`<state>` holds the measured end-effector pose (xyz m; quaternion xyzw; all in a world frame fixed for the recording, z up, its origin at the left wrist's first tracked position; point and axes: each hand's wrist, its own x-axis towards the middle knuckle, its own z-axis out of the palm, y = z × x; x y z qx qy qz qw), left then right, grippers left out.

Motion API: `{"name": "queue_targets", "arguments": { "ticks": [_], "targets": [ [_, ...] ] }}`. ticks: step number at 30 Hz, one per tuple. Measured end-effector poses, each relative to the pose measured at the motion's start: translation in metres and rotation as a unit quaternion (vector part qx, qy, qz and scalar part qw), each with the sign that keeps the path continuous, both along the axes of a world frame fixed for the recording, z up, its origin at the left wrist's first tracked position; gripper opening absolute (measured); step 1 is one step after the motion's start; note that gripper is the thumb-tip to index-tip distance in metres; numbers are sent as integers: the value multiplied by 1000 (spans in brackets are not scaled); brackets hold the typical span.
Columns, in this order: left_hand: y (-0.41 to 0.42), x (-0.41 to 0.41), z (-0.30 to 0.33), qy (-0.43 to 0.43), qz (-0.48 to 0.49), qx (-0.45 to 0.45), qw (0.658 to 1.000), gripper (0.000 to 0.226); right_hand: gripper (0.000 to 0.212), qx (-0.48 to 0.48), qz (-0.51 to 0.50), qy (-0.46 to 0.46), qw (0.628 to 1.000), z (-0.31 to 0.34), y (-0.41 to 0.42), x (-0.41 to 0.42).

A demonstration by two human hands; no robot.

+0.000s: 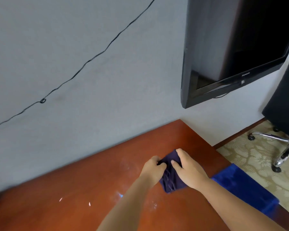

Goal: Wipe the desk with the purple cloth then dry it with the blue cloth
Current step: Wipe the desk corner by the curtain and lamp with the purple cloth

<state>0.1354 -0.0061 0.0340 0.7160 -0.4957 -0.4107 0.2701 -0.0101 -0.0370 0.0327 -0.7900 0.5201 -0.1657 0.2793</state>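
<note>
The purple cloth (171,180) lies bunched on the reddish-brown desk (73,194), near its right side. My left hand (153,169) grips the cloth's left edge with curled fingers. Over the cloth's right part lies my right hand (188,169), its fingers pressing down on the fabric. The blue cloth (245,187) lies flat along the desk's right edge, just right of my right forearm. Pale smears and small wet glints mark the desk surface left of and below my hands.
A grey wall (90,64) with a thin black cable (83,65) stands behind the desk. A black flat screen (232,55) is mounted at upper right. A black office chair with a chrome base (282,147) stands on patterned carpet to the right.
</note>
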Motion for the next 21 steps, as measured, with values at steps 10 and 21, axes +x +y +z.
{"name": "queue_targets", "arguments": {
  "ticks": [10, 21],
  "targets": [
    [119, 127, 3, 68, 186, -14, 980, 10, 42, 67, 130, 9, 989, 12, 85, 131],
    [262, 233, -20, 70, 346, -6, 935, 11, 51, 144, 226, -20, 963, 0, 195, 263]
  ]
}}
